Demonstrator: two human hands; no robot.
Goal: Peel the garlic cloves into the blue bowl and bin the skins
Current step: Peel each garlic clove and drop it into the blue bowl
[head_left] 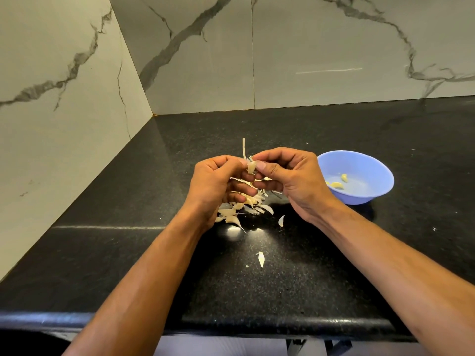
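My left hand [218, 183] and my right hand [290, 176] meet above the black counter, both pinching one garlic clove [252, 167] between fingertips. A thin strip of skin [243, 147] sticks up from the clove. Below the hands lies a pile of garlic cloves and skins [244, 206], partly hidden by my left hand. The blue bowl [370, 170] stands to the right of my right hand and holds two peeled cloves [338, 185].
Loose skin pieces [261, 258] lie on the black granite counter [295, 283] nearer me, another [281, 220] by the pile. Marble walls [282, 60] close the back and left side. The counter's front edge [257, 325] runs below my forearms. No bin is in view.
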